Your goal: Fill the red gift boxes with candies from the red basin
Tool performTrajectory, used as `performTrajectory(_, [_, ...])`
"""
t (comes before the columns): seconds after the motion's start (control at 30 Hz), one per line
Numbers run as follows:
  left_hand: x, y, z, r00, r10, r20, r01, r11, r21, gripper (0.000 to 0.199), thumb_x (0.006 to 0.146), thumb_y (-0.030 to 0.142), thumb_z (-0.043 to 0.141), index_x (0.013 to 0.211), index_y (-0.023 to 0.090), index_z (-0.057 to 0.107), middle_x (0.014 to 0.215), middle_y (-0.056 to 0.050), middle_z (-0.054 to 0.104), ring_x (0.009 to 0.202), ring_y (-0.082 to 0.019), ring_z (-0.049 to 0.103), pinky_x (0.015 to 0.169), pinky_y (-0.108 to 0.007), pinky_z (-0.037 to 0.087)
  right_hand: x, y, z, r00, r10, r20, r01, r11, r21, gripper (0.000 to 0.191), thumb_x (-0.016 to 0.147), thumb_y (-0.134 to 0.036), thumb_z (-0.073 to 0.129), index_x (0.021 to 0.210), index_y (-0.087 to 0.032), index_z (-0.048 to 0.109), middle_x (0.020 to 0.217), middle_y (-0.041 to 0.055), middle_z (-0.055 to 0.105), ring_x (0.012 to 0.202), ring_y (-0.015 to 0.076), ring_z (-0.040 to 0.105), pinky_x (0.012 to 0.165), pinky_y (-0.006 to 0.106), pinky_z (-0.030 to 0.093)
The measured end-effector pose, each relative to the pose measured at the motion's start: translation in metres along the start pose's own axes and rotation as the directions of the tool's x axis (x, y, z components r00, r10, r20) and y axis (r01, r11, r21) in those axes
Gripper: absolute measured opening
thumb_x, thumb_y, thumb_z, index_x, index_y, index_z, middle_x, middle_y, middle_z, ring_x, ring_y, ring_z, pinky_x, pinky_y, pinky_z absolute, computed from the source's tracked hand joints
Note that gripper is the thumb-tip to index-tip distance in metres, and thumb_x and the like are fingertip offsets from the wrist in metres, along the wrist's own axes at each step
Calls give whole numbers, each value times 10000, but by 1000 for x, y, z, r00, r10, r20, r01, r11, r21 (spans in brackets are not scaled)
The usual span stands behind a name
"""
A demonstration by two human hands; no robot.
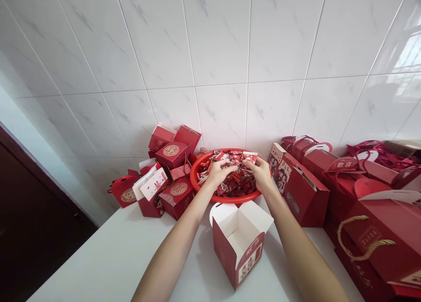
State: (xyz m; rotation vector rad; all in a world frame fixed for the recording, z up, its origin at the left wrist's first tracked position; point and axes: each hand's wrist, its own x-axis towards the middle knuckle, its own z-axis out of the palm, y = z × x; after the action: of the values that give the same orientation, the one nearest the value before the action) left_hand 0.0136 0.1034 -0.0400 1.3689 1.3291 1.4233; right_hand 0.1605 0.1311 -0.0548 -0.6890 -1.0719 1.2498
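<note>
A red plastic basin (197,188) stands against the wall, heaped with small red wrapped candies (232,188). Over the heap, my left hand (221,172) has its thumb and fingers closed on a dark red candy packet. Beside it, my right hand (262,174) pinches a red-and-white candy packet (250,156) between thumb and fingers. Between my forearms, in front of the basin, a red gift box (225,242) sits upright with its white flaps spread and its white inside bare.
Several folded red gift boxes (177,196) are piled left of the basin. On the right, rows of red boxes (305,188) and a larger box with a gold rope handle (365,245) crowd the white table (108,258). Behind rises a tiled wall (220,52).
</note>
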Motion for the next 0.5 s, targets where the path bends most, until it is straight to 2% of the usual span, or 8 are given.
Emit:
performTrajectory(0.13, [1, -2, -1, 999, -18, -34, 16, 999, -41, 138, 615, 264, 797, 686, 190, 705, 724, -2, 734, 787, -200, 679, 810, -319, 518, 0, 0, 0, 1000, 15, -11, -15, 1000, 14, 370, 561, -395, 858, 827, -183, 713, 838, 36, 746, 676, 178, 656, 580, 291, 539])
performTrajectory(0.3, [6, -7, -2, 991, 7, -136, -27, 989, -148, 397, 647, 543, 795, 739, 169, 701, 813, -52, 752, 825, -220, 682, 779, -322, 520, 1, -1, 0, 999, 15, -47, -14, 1000, 19, 411, 547, -396, 847, 865, -181, 700, 826, 32, 743, 651, 176, 649, 550, 282, 511])
performTrajectory(0.4, [8, -6, -4, 982, -93, -164, 60, 979, -197, 470, 697, 632, 739, 751, 169, 676, 791, -53, 740, 815, -210, 686, 737, -302, 513, -1, -4, 1, 998, 21, -58, -19, 999, 30, 403, 536, -389, 838, 846, -178, 690, 801, 28, 740, 618, 165, 631, 514, 263, 478])
performTrajectory(0.5, [7, 0, -5, 970, -214, -111, 179, 948, -264, 502, 761, 664, 685, 860, 172, 683, 826, -66, 755, 797, -216, 710, 664, -295, 512, -4, -8, 2, 999, 48, -23, -48, 999, 11, 416, 530, -395, 846, 843, -174, 686, 763, 19, 728, 569, 142, 593, 487, 250, 452])
